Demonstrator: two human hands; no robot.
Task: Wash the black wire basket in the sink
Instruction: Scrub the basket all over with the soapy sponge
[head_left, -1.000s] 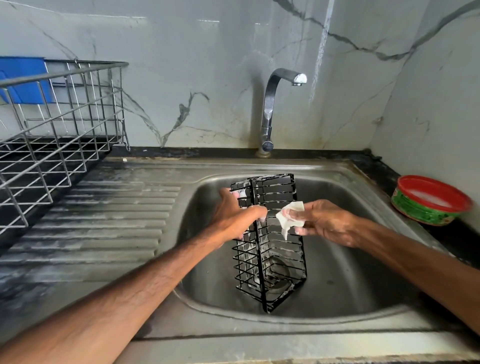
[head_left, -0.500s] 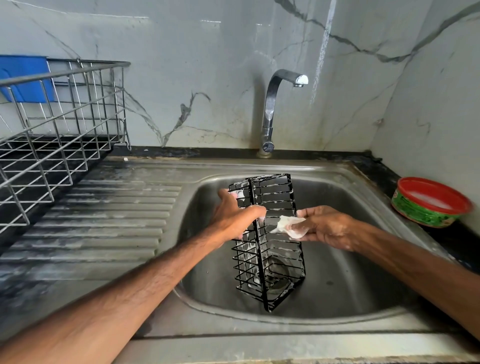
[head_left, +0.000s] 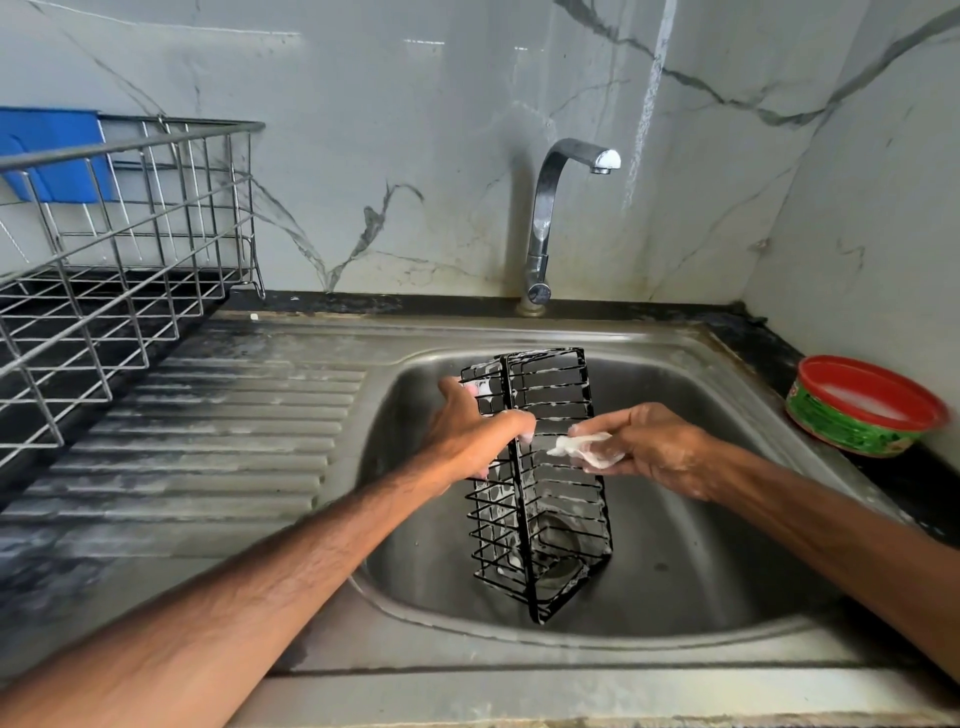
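Head camera is looking down on both hands, sitting roughly centre frame. The left hand (head_left: 478, 436) is gripping the basket (head_left: 540, 499) up near its top. Its fingers are curling round the wires at the near corner bar, with a bit of foam showing on the fingertips. The right hand (head_left: 654, 447) is pinching a small white soapy wad (head_left: 582, 447), cloth or sponge, honestly can't tell which. It's poking the tip of the wad at the wires on the basket's right face, just beside the left fingertips, and it looks like it's touching them.

The basket is black wire, tall and narrow. It's standing on end inside the sink (head_left: 727, 545), leaning a little, with its bottom end sitting over the drain and suds clinging to some of the wires.

Going outward, a chrome tap (head_left: 545, 218) is rising behind the basin in the upper middle of the frame, its spout pointing right. A ribbed draining board (head_left: 218, 441) is stretching off to the left of the basin and looking streaky. A silver wire dish rack (head_left: 119, 270) is sitting at the left edge, with something blue (head_left: 52, 153) showing behind it in the upper left. Over at the right edge, a round green tub with a red rim (head_left: 865, 405) is sitting on the dark counter with white stuff inside. Grey-veined marble wall (head_left: 415, 130) is filling the whole top of the frame.
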